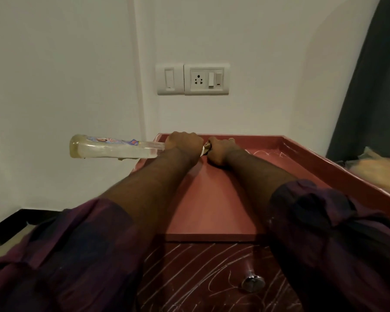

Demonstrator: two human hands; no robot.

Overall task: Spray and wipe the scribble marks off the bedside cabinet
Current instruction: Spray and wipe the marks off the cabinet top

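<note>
A reddish-brown bedside cabinet with a raised rim fills the middle of the view. White scribble marks lie near the back right of its top, and more cover the cabinet front around a metal knob. My left hand grips the neck of a clear spray bottle, which lies sideways with its base pointing left, off the cabinet's edge. My right hand is curled round the bottle's head end, right beside the left hand. The nozzle is mostly hidden between the two hands.
A white wall with a switch and socket panel stands behind the cabinet. A dark curtain hangs at the right, above pale yellowish bedding. Dark skirting and floor show at the lower left.
</note>
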